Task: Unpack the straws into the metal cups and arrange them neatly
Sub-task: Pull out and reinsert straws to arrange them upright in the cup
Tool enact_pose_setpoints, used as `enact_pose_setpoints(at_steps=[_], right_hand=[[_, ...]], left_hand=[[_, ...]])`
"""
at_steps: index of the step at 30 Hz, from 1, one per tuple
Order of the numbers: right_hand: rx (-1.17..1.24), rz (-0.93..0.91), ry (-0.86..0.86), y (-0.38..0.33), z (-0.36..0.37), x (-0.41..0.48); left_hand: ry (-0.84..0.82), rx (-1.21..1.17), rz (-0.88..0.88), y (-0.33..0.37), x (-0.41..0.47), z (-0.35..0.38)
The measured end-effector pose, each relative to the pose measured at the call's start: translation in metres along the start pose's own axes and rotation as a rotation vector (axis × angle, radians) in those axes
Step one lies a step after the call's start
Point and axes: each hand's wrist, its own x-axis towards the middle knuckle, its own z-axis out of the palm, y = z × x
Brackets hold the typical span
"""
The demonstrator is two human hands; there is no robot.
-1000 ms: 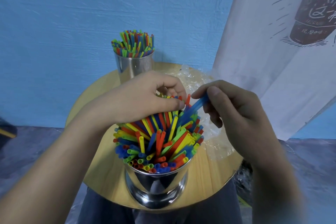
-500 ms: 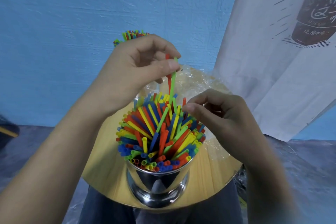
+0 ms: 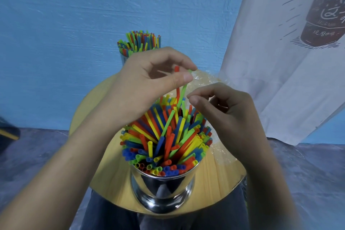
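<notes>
Head view: at frame centre the left hand [image 3: 149, 80] pinches a red straw [image 3: 178, 91] and a green straw [image 3: 183, 91] by their tops, their lower ends down in the crammed bundle [image 3: 164, 142] of the near cup [image 3: 162, 188], lower centre. The right hand [image 3: 224, 110] hovers just beside, fingers curled, seemingly empty. I'd worry a crooked pull drags neighbouring straws out, or tips that top-heavy cup. The far cup [image 3: 124, 59], upper centre, stands full.

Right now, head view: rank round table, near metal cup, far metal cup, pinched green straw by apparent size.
1. round table
2. near metal cup
3. green straw
Unranked: far metal cup, farther and mostly hidden.
</notes>
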Motion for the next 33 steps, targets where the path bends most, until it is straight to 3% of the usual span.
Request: enact_pose_setpoints(at_steps=[8, 21, 28, 33], right_hand=[[0.002, 0.028, 0.017, 0.001, 0.001, 0.001], [-0.023, 0.023, -0.013, 0.007, 0.001, 0.001], [0.003, 0.019, -0.003, 0.004, 0.001, 0.0], [0.065, 0.009, -0.023, -0.001, -0.001, -0.002]], left_hand=[[-0.015, -0.076, 0.057, 0.011, 0.014, -0.002], [0.448, -0.411, 0.073, 0.011, 0.018, -0.027], [0.496, -0.411, 0.021, 0.004, 0.011, -0.03], [0.601, -0.551, -0.058, -0.006, 0.006, -0.03]])
